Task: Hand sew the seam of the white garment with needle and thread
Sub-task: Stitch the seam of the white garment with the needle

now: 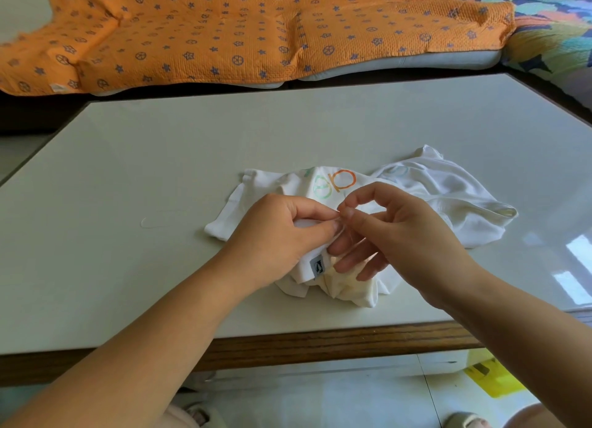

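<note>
Left hand (282,226) pinches a fold of the white shirt (448,197) on the counter (160,171). Right hand (394,232) pinches a thin thread (344,201) beside it. The shirt's orange and green letters (339,184) and small grey tag (317,266) cannot be read.

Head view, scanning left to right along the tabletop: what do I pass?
Thin loose thread → left hand gripping fabric → needle → right hand pinching it → free right end of the white garment.

garment (432,197) on table (160,158), hands over it, blanket (224,27) behind
</note>
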